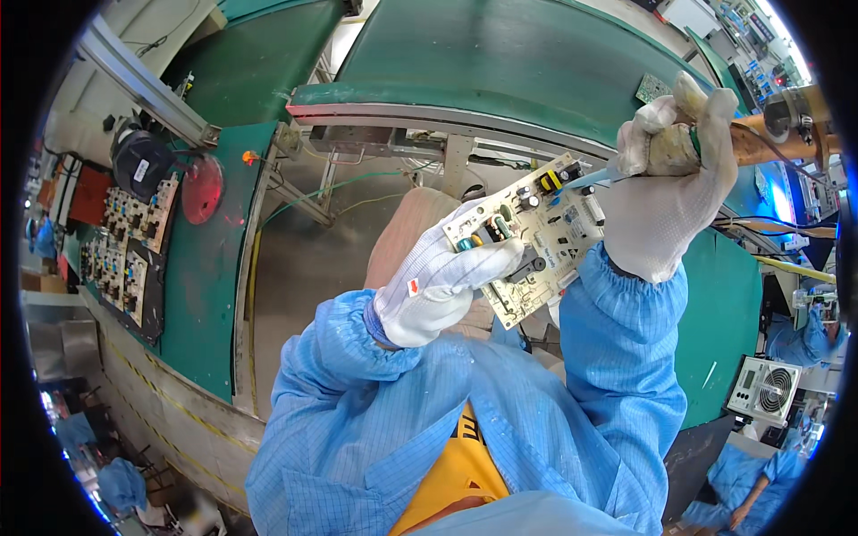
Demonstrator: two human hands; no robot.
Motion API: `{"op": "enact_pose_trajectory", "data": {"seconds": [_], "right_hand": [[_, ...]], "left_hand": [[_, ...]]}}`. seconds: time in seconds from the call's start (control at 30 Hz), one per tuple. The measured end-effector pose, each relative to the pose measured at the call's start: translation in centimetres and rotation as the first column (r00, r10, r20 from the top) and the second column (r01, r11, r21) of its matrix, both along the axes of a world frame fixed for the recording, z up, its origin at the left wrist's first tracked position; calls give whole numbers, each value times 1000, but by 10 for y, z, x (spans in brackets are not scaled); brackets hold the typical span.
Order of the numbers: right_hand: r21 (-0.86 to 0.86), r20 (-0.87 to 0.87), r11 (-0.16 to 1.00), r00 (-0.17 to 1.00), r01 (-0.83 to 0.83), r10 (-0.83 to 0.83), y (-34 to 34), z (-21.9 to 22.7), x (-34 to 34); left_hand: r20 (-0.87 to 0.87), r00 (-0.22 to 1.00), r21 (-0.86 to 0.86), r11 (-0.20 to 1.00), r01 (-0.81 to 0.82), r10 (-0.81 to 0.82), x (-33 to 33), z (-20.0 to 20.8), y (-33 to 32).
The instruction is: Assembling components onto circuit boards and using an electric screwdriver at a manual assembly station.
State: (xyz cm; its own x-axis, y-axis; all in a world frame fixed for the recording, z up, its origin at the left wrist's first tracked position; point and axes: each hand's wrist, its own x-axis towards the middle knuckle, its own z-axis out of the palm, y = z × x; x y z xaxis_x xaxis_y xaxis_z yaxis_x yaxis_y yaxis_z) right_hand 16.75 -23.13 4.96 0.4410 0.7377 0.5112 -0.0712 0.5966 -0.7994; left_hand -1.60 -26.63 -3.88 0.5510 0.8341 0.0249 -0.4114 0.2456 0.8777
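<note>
My left hand (433,281), in a white glove with a small red-marked sticker, is closed on the left side of a cream circuit board (552,234). The board is tilted in front of my chest and carries black, yellow and green components. My right hand (666,192), also gloved, is raised at the board's upper right. Its fingers wrap a dispensing tool with a pale blue tapered nozzle (599,175). The nozzle points at the board's upper part, near a yellow-and-black component (549,182); whether it touches is too small to tell. A worn, brownish-grey body (672,152) shows between the fingers.
A green conveyor belt (483,62) runs across the far side, with another circuit board (652,87) on it. On the left bench (223,295), several boards (134,241) lie beside a red-lit disc (202,189). A white fan unit (765,389) and another person (746,482) are at right.
</note>
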Motion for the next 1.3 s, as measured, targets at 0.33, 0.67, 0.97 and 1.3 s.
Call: {"op": "enact_pose_trajectory", "data": {"seconds": [0.33,0.67,0.97,1.3], "right_hand": [[118,197,993,980,2,-25,-1,-8,4],[168,274,976,945,136,-179,2,-7,3],[11,132,973,964,231,-230,0,-3,6],[94,279,982,943,161,-181,2,-10,10]], "left_hand": [[124,991,-196,978,64,-40,2,-11,-7],[-142,987,191,981,-43,71,-1,-21,-6],[0,996,-239,967,-89,92,1,2,-5],[157,980,-444,895,-42,124,-3,5,-14]]}}
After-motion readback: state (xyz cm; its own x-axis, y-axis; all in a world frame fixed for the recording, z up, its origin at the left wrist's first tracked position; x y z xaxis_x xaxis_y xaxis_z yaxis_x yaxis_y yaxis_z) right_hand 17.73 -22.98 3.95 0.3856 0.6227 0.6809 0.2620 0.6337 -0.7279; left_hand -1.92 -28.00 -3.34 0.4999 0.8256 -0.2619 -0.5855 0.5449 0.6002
